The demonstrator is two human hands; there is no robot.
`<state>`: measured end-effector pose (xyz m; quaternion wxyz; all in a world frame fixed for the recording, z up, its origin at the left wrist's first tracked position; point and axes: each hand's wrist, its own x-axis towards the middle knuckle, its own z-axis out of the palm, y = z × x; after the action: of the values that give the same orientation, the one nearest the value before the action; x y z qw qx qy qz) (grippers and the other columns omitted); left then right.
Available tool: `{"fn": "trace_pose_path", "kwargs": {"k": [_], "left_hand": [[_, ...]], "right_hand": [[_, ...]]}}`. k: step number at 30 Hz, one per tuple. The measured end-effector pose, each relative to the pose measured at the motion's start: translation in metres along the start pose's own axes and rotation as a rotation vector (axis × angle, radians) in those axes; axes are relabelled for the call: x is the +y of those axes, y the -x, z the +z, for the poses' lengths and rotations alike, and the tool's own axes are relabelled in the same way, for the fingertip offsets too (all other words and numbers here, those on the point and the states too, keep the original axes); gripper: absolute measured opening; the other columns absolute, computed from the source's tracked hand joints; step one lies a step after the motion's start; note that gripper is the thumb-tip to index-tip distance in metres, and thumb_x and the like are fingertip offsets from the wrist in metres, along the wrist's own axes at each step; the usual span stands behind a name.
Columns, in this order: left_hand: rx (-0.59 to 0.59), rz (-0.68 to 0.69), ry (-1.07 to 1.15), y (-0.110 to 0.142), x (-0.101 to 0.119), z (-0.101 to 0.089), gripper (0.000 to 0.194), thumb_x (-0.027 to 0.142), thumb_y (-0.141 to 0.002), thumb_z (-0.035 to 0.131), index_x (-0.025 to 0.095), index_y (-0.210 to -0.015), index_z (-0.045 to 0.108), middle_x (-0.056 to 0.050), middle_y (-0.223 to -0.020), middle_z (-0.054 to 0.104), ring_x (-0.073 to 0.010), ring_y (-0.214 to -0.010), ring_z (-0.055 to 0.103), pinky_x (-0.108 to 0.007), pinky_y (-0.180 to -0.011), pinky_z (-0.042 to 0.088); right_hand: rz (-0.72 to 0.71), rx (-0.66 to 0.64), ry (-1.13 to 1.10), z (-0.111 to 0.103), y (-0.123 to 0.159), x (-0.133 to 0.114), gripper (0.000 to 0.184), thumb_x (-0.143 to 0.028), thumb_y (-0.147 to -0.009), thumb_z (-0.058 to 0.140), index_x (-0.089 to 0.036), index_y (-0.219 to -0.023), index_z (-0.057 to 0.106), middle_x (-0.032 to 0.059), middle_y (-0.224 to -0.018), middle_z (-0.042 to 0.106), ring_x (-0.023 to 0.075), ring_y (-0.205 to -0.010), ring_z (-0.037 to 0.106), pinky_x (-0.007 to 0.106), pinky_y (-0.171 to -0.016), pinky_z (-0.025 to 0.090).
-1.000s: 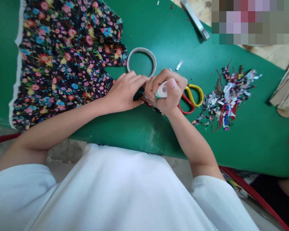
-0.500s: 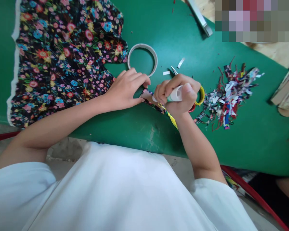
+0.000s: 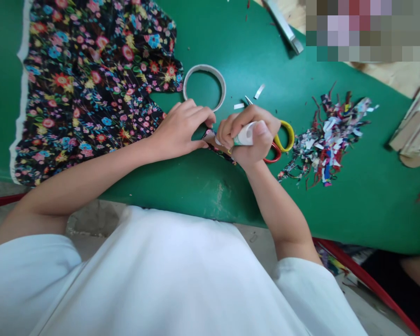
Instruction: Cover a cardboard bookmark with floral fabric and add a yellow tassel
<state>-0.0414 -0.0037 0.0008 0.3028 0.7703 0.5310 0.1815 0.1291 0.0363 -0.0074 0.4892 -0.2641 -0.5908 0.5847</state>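
Observation:
My left hand [image 3: 184, 126] rests on the table, thumb and forefinger curved around the near end of a small strip [image 3: 224, 153]. The strip has a tan surface and black floral fabric along its edge; part of it lies beneath my right hand. In my right hand [image 3: 254, 137] is a white glue stick [image 3: 243, 136] with a little green print, its tip low over the strip. Scissors [image 3: 284, 136] with one yellow and one red handle loop lie partly behind that hand. A grey-white tape roll [image 3: 223, 86] lies just beyond my left fingers.
Black floral fabric [image 3: 91, 84] with a white edge spreads over the left of the green table [image 3: 210, 186]. On the right are a heap of fabric scraps [image 3: 327, 140] and stacked tan pieces [image 3: 415, 130]. A metal bar [image 3: 285, 28] and white paper bits [image 3: 259, 91] lie farther back.
My right hand has shifted left along the strip with the glue stick, uncovering more of the scissor handles. The yellow cord is now mostly hidden. My left hand stays nearly still.

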Motion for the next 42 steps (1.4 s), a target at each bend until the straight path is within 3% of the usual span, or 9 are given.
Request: {"fn": "trace_pose_path", "kwargs": {"k": [4,9,13,19,24,28,32,36,42], "left_hand": [[0.063,0.061,0.02,-0.001,-0.007,0.006,0.037,0.054,-0.091,0.061,0.023,-0.112,0.061,-0.006,-0.11,0.069,-0.0302,-0.113,0.059,-0.048,-0.098,0.044],[0.099,0.089,0.018,0.0,-0.011,0.01,0.035,0.051,-0.09,0.063,0.024,-0.112,0.06,-0.007,-0.109,0.069,-0.0297,-0.111,0.06,-0.046,-0.095,0.045],[0.096,0.097,0.015,0.0,-0.011,0.01,0.035,0.05,-0.09,0.065,0.024,-0.112,0.059,-0.007,-0.109,0.069,-0.0298,-0.111,0.061,-0.047,-0.094,0.045],[0.105,0.095,-0.004,-0.001,-0.012,0.011,0.035,0.051,-0.09,0.064,0.024,-0.111,0.06,-0.007,-0.107,0.069,-0.0313,-0.111,0.061,-0.049,-0.096,0.045],[0.091,0.089,-0.003,-0.001,-0.011,0.011,0.035,0.05,-0.09,0.064,0.023,-0.113,0.06,-0.008,-0.108,0.068,-0.033,-0.114,0.06,-0.051,-0.098,0.044],[0.073,0.099,0.007,-0.001,-0.012,0.009,0.035,0.045,-0.088,0.067,0.024,-0.114,0.06,-0.006,-0.11,0.068,-0.032,-0.113,0.06,-0.051,-0.099,0.043],[0.071,0.115,0.01,0.0,-0.014,0.008,0.036,0.043,-0.087,0.067,0.023,-0.116,0.06,-0.006,-0.11,0.068,-0.0313,-0.113,0.061,-0.051,-0.099,0.044],[0.064,0.112,-0.002,0.0,-0.013,0.008,0.036,0.043,-0.087,0.068,0.023,-0.116,0.059,-0.007,-0.111,0.068,-0.0311,-0.112,0.06,-0.05,-0.099,0.044],[0.079,0.098,-0.039,-0.001,-0.013,0.01,0.037,0.045,-0.087,0.069,0.022,-0.115,0.059,-0.008,-0.111,0.068,-0.0324,-0.113,0.06,-0.05,-0.098,0.044]], "right_hand": [[-0.046,-0.003,-0.069,0.006,0.001,0.011,0.056,-0.075,-0.088,0.051,-0.027,-0.06,0.051,-0.0051,-0.04,0.034,0.0153,-0.035,0.041,0.034,-0.041,0.047],[-0.271,-0.017,-0.226,0.023,0.0,0.008,0.043,-0.054,-0.095,0.055,-0.025,-0.064,0.049,-0.0066,-0.041,0.039,0.0106,-0.029,0.033,0.027,-0.035,0.035],[-0.336,0.006,-0.255,0.028,-0.002,0.001,0.034,-0.04,-0.096,0.051,-0.024,-0.066,0.053,-0.006,-0.043,0.039,0.0101,-0.029,0.033,0.025,-0.033,0.031],[-0.262,-0.035,-0.128,0.027,-0.005,0.001,0.039,-0.046,-0.098,0.053,-0.024,-0.065,0.053,-0.0065,-0.043,0.042,0.0082,-0.03,0.033,0.023,-0.034,0.029],[-0.243,0.015,-0.127,0.032,-0.003,0.002,0.04,-0.047,-0.098,0.054,-0.024,-0.065,0.054,-0.0062,-0.043,0.041,0.0087,-0.03,0.031,0.025,-0.034,0.024],[-0.26,0.112,-0.244,0.025,-0.005,0.006,0.04,-0.05,-0.096,0.056,-0.025,-0.065,0.05,-0.007,-0.043,0.038,0.0091,-0.03,0.03,0.025,-0.033,0.028],[-0.18,0.167,-0.366,0.014,-0.011,0.003,0.045,-0.053,-0.094,0.058,-0.025,-0.064,0.041,-0.0082,-0.043,0.031,0.0088,-0.03,0.028,0.024,-0.032,0.03],[-0.14,0.236,-0.294,0.018,-0.013,-0.006,0.054,-0.064,-0.09,0.058,-0.025,-0.061,0.034,-0.0084,-0.041,0.028,0.0094,-0.029,0.026,0.025,-0.031,0.028],[-0.089,0.192,-0.097,0.032,-0.006,0.0,0.058,-0.078,-0.083,0.058,-0.028,-0.061,0.039,-0.0076,-0.041,0.034,0.0116,-0.031,0.03,0.031,-0.035,0.032]]}}
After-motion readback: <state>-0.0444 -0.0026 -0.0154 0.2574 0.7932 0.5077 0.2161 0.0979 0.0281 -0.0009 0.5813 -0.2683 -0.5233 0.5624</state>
